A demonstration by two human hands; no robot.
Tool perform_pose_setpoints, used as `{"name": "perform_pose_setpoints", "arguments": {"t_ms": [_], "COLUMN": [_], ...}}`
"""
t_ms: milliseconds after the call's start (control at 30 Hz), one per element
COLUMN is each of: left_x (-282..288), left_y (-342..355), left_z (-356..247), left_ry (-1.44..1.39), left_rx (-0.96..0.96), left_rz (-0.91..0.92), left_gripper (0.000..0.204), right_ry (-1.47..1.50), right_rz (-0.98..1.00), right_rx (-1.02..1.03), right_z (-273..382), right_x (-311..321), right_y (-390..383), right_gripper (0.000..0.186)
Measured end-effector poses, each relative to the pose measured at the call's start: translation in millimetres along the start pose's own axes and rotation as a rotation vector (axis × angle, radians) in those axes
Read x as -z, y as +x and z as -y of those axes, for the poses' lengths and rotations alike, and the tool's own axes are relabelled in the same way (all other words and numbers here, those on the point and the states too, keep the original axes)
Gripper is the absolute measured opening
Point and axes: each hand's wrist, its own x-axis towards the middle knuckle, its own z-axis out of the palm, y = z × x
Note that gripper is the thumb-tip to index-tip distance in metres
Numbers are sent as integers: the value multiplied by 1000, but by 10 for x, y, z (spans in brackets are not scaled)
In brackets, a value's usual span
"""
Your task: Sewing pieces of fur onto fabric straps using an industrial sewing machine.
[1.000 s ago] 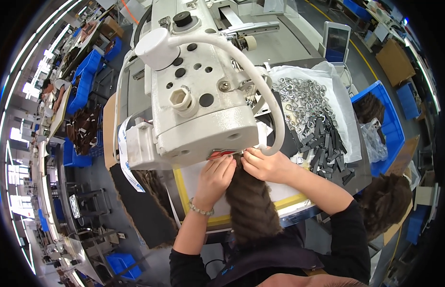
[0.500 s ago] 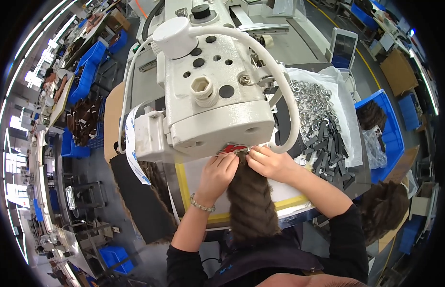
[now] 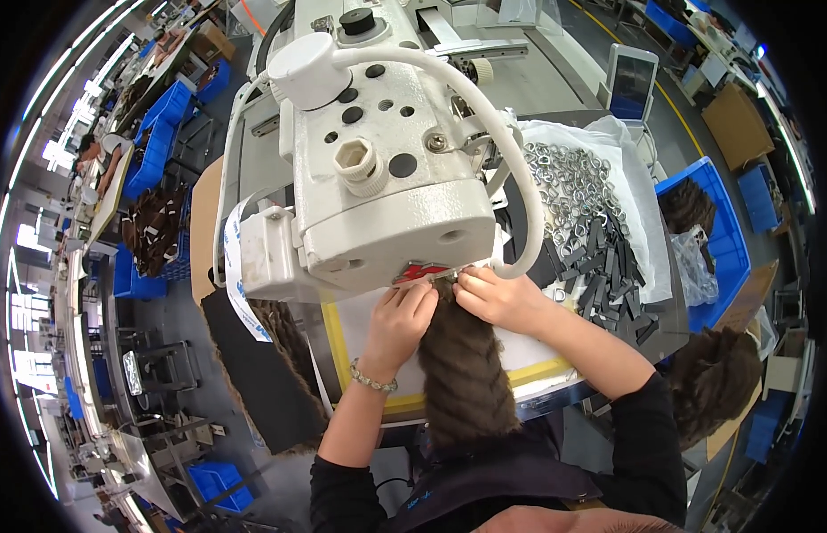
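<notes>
A long strip of brown fur (image 3: 467, 382) runs from under the white sewing machine head (image 3: 391, 222) down toward my lap. At its far end, my left hand (image 3: 397, 322) is closed on the left edge, fingertips beneath the machine's front. My right hand (image 3: 498, 300) pinches the same end from the right, with a small metallic bit showing by its fingertips. The machine head hides the needle area and part of what my fingers hold. Below the strip lies a white work surface with a yellow border (image 3: 542, 369).
Metal rings (image 3: 569, 182) and black strap pieces (image 3: 609, 275) lie piled on white sheeting to the right. A blue bin (image 3: 729, 266) with fur stands beyond. Black-backed fur (image 3: 262, 373) hangs at the left edge. A small screen (image 3: 631, 84) stands at the back right.
The view has shifted slightly, so the machine appears a little farther left. Both hands keep their hold at the fur's far end, with hardly any movement.
</notes>
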Motion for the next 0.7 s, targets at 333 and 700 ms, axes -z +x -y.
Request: {"name": "perform_pose_setpoints", "arguments": {"t_ms": [333, 700], "left_x": [6, 52], "left_y": [-80, -89], "left_z": [3, -44], "left_ry": [-83, 21], "left_rx": [108, 189], "left_rz": [-37, 128], "left_gripper": [12, 27], "right_ry": [9, 12], "right_rz": [79, 93], "right_rx": [-89, -181], "right_z": [20, 48], "right_x": [40, 57], "right_y": [-34, -37], "right_gripper": [13, 17]}}
